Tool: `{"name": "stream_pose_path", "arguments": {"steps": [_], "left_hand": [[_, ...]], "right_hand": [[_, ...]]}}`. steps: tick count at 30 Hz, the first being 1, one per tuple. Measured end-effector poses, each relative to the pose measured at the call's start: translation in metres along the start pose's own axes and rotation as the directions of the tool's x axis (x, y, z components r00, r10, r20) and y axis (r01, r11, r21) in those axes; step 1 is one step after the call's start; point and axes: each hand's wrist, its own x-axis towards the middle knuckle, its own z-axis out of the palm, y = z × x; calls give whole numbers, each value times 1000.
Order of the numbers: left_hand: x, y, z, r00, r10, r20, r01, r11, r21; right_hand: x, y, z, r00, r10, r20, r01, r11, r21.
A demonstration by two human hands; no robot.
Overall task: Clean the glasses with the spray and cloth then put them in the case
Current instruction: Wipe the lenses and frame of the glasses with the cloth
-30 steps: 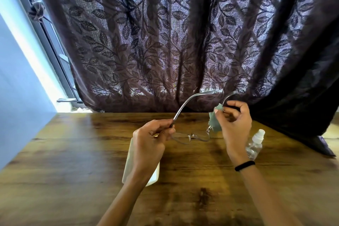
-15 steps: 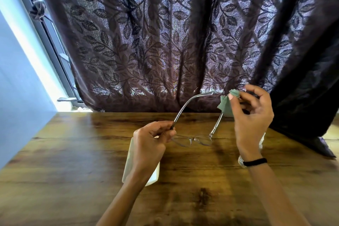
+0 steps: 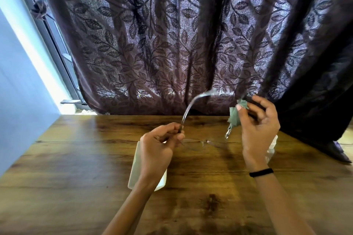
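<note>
Left hand (image 3: 158,145) fingers pinch 1 temple of the thin clear-rimmed glasses (image 3: 193,142); right hand (image 3: 257,120) fingers grip the green cloth (image 3: 236,116) around the other temple. Risk: hard rubbing bends the hinge.

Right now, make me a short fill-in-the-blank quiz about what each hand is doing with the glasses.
1. The left hand pinches the glasses by one ____.
2. The right hand presses a green ____ around the other temple.
3. The white case lies on the table, under the ____ hand.

Missing words: temple; cloth; left
</note>
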Motion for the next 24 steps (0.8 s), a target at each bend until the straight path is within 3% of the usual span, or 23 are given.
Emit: {"name": "stream_pose_path", "arguments": {"steps": [7,14,20,24], "left_hand": [[6,12,3,998,62,-3,-62,993,-105],[9,4,0,993,86,-75,-92,993,-76],[17,-13,0,994,-6,-105,-2,997,-78],[17,-22,-1,995,-39,-95,30,995,-97]], "right_hand": [[-16,18,-3,989,95,110,-88,994,-63],[-27,26,-9,937,260,233,-238,964,-120],[-30,33,-24,838,453,303,-414,891,-187],[-29,42,-38,676,661,325,-669,736,-106]]}}
